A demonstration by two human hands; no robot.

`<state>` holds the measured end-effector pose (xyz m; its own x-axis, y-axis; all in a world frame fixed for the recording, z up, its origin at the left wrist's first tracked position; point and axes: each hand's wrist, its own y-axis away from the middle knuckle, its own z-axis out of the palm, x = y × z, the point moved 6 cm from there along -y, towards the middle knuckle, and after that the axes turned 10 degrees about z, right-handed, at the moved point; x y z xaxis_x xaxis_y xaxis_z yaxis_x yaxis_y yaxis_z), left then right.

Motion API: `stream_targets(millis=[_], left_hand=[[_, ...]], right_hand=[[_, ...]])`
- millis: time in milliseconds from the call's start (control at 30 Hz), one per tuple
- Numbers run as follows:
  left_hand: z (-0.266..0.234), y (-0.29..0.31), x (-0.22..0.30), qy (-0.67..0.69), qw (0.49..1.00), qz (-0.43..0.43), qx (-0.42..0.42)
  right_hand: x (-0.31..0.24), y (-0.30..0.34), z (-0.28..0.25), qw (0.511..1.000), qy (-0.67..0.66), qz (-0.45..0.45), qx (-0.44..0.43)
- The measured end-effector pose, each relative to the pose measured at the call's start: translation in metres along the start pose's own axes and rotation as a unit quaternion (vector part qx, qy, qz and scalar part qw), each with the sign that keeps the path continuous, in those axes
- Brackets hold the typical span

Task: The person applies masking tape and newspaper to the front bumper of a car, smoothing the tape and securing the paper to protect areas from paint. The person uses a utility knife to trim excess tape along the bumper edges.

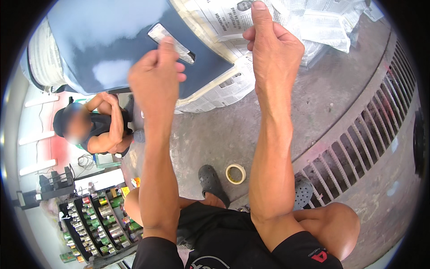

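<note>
My left hand (156, 75), somewhat blurred, is closed with its thumb pointing up over a blue-grey painted car panel (112, 49). Just behind that thumb lies a long slot (172, 42) in the panel, partly covered with a pale strip. My right hand (277, 49) is closed too, thumb raised and fingers curled, in front of newspaper sheets (221, 20) that border the panel. Whatever either hand may pinch is too small or hidden to make out. Pale masking tape (210, 85) runs along the panel's edge.
A roll of masking tape (235, 174) lies on the concrete floor by my shoe (212, 184). At right runs a barred floor grate (354, 152). Another person (105, 125) crouches at left with arms folded. Lower left stands a rack of cans (98, 219).
</note>
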<state>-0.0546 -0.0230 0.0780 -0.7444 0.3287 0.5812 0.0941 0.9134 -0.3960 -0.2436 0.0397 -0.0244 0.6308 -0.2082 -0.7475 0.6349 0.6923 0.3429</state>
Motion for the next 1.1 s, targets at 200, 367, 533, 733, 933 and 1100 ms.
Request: stream_targets(millis=[200,367,533,733,933,1100], left_hand=[[0.000,0.002,-0.005,-0.087,0.996,-0.015,-0.026],[0.022,0.111,-0.114,-0.108,0.982,0.039,-0.148],[0.041,0.308,-0.207,-0.245,0.809,-0.087,-0.527],[0.040,0.425,-0.265,-0.232,0.836,0.047,-0.495],[0.057,0.385,-0.267,-0.005,0.967,-0.050,-0.250],[0.055,0.241,-0.215,0.293,0.939,-0.151,-0.096]], right_hand=[[0.009,0.001,0.008,0.988,0.135,0.023,-0.069],[0.049,0.001,0.044,0.949,0.281,-0.020,-0.142],[0.067,0.006,0.054,0.917,0.374,-0.112,-0.075],[0.099,0.011,0.048,0.942,0.316,-0.062,-0.092],[0.144,0.009,0.009,0.936,0.282,0.114,-0.177],[0.155,0.029,-0.014,0.789,0.514,0.174,-0.289]])
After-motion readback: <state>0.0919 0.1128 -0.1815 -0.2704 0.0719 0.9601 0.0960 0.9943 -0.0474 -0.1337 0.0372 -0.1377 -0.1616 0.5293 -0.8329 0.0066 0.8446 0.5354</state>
